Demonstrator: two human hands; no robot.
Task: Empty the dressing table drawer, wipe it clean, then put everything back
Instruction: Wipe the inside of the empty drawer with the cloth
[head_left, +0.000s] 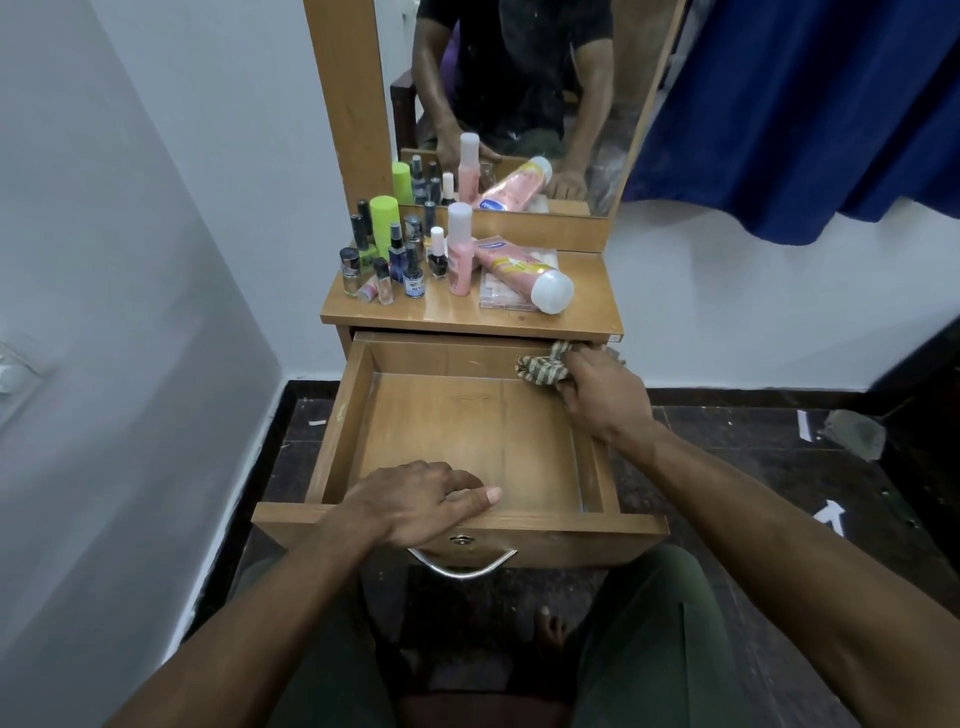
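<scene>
The wooden drawer (457, 431) is pulled fully out and has nothing inside. My left hand (415, 501) rests flat on its front edge, above the metal handle (462, 566). My right hand (602, 395) grips a striped cloth (545, 366) pressed against the drawer's back right corner. On the dressing table top (587, 306) stand several small bottles (395, 260), a green can (384, 223), a pink bottle (461, 249) and a pink tube (524, 275) lying on a clear flat case (498, 296).
A mirror (519, 104) rises behind the table top and reflects the person. White walls stand left and behind. A blue cloth (805, 114) hangs at the upper right. The floor (753, 467) is dark tile with bits of debris. My knees are under the drawer front.
</scene>
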